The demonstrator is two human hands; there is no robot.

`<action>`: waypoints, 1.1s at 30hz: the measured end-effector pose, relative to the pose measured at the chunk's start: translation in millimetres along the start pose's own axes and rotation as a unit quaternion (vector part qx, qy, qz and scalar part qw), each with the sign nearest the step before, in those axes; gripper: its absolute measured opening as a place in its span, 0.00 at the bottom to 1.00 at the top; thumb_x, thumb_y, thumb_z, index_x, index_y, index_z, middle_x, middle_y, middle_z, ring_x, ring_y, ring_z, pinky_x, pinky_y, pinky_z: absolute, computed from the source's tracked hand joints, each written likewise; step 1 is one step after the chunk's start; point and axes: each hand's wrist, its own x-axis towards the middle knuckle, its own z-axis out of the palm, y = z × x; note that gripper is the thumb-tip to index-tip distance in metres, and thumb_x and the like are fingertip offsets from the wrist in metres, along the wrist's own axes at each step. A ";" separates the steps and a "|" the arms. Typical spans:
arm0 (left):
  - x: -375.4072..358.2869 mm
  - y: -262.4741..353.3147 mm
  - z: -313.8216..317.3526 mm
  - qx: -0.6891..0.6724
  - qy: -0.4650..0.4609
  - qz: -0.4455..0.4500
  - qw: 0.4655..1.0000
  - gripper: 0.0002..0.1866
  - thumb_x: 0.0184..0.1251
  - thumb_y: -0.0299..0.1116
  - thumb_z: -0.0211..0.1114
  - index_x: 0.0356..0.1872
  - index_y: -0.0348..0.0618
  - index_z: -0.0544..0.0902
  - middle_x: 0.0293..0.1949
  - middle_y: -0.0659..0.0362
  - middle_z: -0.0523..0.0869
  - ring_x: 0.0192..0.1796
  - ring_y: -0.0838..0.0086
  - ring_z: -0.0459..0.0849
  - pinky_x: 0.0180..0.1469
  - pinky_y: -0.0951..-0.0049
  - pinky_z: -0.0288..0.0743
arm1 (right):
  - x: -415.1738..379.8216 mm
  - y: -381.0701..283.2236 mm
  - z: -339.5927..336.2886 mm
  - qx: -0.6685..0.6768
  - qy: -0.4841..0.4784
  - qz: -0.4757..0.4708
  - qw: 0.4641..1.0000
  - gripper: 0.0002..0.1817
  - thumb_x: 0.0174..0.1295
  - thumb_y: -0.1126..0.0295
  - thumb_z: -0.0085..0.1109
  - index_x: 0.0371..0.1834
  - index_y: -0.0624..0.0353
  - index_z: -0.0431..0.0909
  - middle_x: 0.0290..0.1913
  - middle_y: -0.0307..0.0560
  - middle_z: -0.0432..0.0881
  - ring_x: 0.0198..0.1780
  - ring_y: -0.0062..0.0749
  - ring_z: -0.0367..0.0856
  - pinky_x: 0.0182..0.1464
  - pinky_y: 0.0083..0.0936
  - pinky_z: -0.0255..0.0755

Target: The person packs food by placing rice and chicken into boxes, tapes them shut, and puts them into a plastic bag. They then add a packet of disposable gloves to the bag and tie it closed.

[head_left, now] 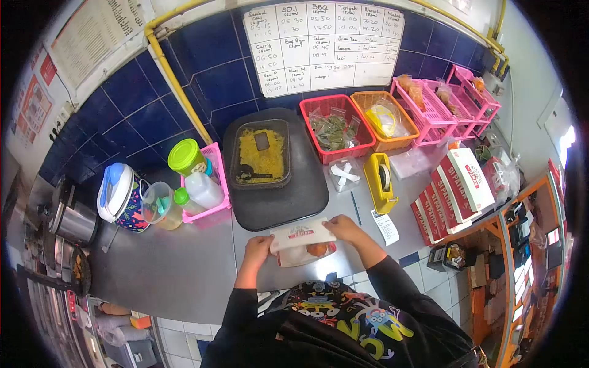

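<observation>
A white and red paper food box (288, 236) stands at the counter's front edge, its printed lid partly raised. My left hand (259, 250) grips the lid's left corner, and my right hand (342, 229) pinches its right end. Below the lid, a brown fried piece of food (318, 249) and something whitish (293, 254) show inside. Just behind the box lies a black tray (276, 211) bearing a clear container (288, 178) of yellow food with a black spoon. To the right is a printed receipt (385, 227).
Stacked red and white food boxes (438, 199) rise at the right, beside a yellow tape dispenser (377, 184). Red (310, 129) and orange (392, 144) baskets line the back. A pink basket of bottles (211, 218) and a patterned rice bucket (129, 205) are left.
</observation>
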 end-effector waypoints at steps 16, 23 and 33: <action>-22.9 -2.0 38.0 0.503 -0.073 0.425 0.749 0.49 0.51 0.57 0.70 0.72 0.45 0.59 0.70 0.39 0.55 0.73 0.42 0.52 0.69 0.40 0.50 | -37.9 7.3 26.7 -0.323 0.103 -0.387 0.857 0.36 0.61 0.52 0.56 0.70 0.53 0.61 0.68 0.61 0.61 0.68 0.60 0.59 0.68 0.54 0.53; -12.1 -15.0 49.2 0.524 -0.062 0.418 0.740 0.46 0.51 0.59 0.68 0.71 0.55 0.62 0.70 0.38 0.56 0.72 0.41 0.53 0.66 0.37 0.56 | -29.0 10.2 12.8 -0.386 -0.005 -0.412 0.825 0.45 0.55 0.36 0.55 0.74 0.45 0.56 0.74 0.57 0.53 0.75 0.58 0.49 0.71 0.60 0.45; 6.0 -47.9 83.8 0.550 -0.019 0.525 0.650 0.27 0.60 0.56 0.62 0.64 0.82 0.71 0.70 0.69 0.68 0.73 0.44 0.55 0.55 0.20 0.53 | -2.6 65.0 -109.9 -0.099 0.568 -0.054 0.815 0.17 0.55 0.61 0.65 0.46 0.56 0.80 0.39 0.47 0.79 0.35 0.34 0.75 0.36 0.31 0.70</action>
